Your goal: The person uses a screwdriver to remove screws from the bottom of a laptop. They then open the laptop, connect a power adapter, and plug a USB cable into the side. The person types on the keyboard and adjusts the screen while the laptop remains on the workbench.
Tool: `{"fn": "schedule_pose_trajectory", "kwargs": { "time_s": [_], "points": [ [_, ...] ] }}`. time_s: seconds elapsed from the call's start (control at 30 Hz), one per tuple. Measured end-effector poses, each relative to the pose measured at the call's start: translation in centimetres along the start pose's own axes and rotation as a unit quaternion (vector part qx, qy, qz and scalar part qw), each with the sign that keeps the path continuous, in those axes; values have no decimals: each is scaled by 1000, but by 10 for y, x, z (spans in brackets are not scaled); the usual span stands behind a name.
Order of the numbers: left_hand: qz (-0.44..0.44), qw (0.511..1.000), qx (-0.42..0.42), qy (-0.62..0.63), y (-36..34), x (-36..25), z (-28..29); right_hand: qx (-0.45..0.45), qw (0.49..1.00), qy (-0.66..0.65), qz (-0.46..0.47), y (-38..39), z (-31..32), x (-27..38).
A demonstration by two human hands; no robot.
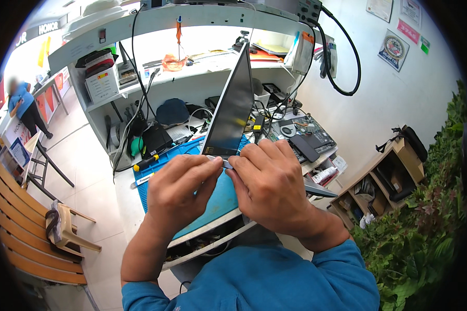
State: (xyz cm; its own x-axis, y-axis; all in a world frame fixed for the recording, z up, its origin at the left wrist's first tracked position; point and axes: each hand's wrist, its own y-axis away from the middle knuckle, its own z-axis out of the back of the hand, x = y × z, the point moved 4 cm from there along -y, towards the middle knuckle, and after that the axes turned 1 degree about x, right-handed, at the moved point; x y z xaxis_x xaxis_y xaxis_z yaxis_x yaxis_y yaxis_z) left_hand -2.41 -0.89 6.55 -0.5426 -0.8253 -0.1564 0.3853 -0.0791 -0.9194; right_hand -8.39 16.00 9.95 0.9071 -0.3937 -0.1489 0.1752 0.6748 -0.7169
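A dark laptop screen panel [233, 106] stands on edge above the blue work mat [218, 199], tilted up toward the shelves. My left hand [179, 186] and my right hand [270, 179] both grip its lower silver edge, thumbs meeting at the middle. The fingers hide most of that lower edge. An opened laptop base [306, 136] with its circuit board showing lies on the bench behind my right hand.
A yellow-handled screwdriver [145, 163] lies at the mat's far left. White shelves [192, 78] hold tools, cables and boxes. A thick black cable [347, 62] hangs at right. A wooden bench [21, 228], a plastic stool [67, 228] and a person in blue [23, 106] are at left.
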Motion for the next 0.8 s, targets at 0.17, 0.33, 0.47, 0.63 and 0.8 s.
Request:
{"fn": "schedule_pose_trajectory", "kwargs": {
  "time_s": [0.17,0.33,0.47,0.63,0.8],
  "points": [
    [134,989,-61,4,18,11,17,17,1000,7,-19,-2,0,0],
    [197,948,208,138,50,-16,3,0,1000,12,-8,-3,-5,-6],
    [389,859,114,311,70,2,-12,12,1000,1,-14,-6,-6,5],
    [422,772,47,473,65,1,-18,-13,1000,0,6,-4,-19,18],
    [470,718,21,513,56,0,-11,-28,999,12,32,-10,-25,34]
  ]
}}
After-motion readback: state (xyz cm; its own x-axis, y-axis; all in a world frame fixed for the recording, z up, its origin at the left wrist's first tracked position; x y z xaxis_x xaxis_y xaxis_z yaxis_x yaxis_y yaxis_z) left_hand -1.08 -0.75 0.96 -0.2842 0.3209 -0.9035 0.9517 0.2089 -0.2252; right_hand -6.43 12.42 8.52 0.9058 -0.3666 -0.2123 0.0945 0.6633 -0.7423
